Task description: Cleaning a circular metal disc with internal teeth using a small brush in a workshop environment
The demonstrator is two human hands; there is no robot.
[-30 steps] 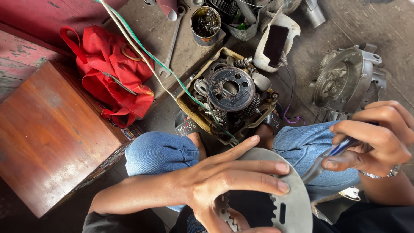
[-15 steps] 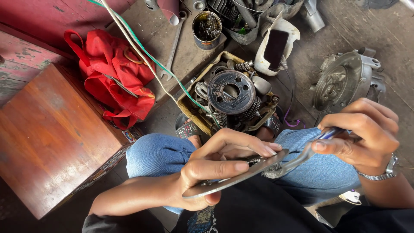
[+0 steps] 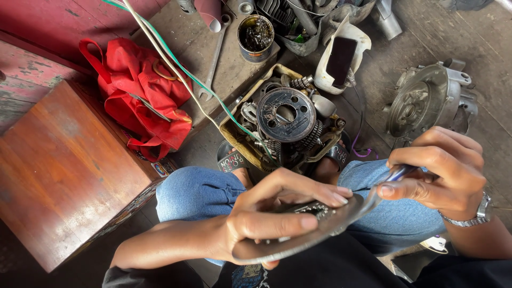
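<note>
My left hand (image 3: 272,213) grips a flat round metal plate (image 3: 320,232), held nearly edge-on above my lap, fingers over its top and thumb under. My right hand (image 3: 442,173) holds a slim metal tool (image 3: 386,184) whose tip touches the plate's right rim. Both hands hover over my knees in blue jeans (image 3: 197,192).
A yellow tray (image 3: 234,136) of greasy engine parts with a round dark disc (image 3: 285,114) lies on the floor ahead. A metal engine casing (image 3: 426,98) sits right, a red bag (image 3: 141,98) and wooden box (image 3: 64,170) left, a tin can (image 3: 256,34), spanner (image 3: 213,61) and cables (image 3: 176,69) beyond.
The plate has tilted from face-up to nearly edge-on. My left hand shifted from lying flat on it to gripping it, and my right hand brought the tool to its rim.
</note>
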